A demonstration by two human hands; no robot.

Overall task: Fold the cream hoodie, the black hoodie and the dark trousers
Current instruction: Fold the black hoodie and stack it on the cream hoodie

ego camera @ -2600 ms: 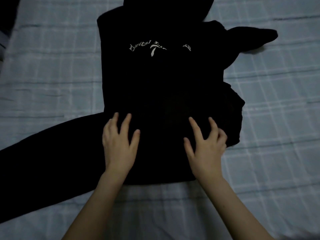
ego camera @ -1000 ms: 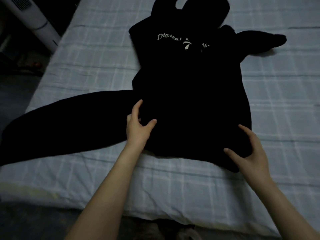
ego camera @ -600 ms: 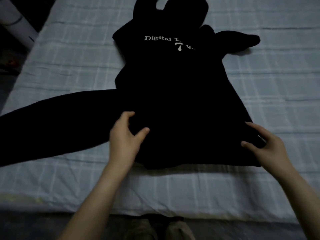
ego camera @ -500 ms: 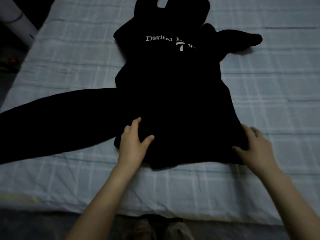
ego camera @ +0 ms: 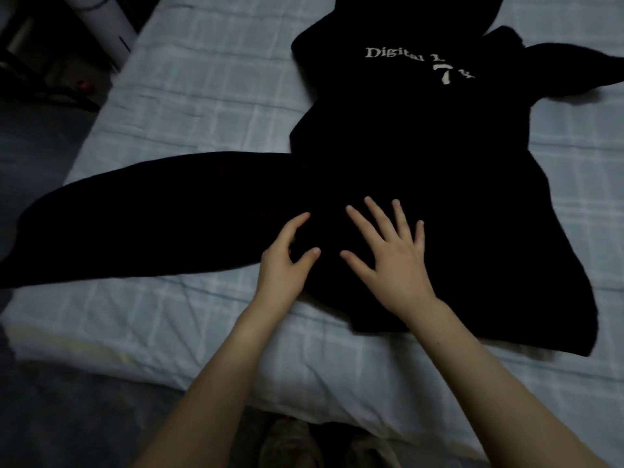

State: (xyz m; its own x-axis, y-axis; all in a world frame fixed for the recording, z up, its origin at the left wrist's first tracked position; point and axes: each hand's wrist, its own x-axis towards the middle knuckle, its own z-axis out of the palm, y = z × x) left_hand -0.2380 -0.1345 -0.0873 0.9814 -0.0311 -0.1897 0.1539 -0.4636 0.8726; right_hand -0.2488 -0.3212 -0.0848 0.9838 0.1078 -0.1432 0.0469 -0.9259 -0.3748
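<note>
While I leaned over the bed (ego camera: 209, 106) with its pale blue checked sheet, the soft black hoodie (ego camera: 422, 157) lay flat on it, front up, with white letters (ego camera: 393, 55) across its chest. My right hand (ego camera: 391, 265) was open, its fingers spread wide and pressed flat on the lower part of the hoodie. My left hand (ego camera: 283, 268) was just beside it, at the place where one long sleeve (ego camera: 152, 214) met the body. Its thumb and curled fingers pinched a bit of the black cloth. That sleeve stretched far out to the left, past the side edge of the bed. The other sleeve (ego camera: 574, 69) stuck out at the top right. A tall white machine (ego camera: 108, 25) stood on the dark floor (ego camera: 40, 163) near the bed.
</note>
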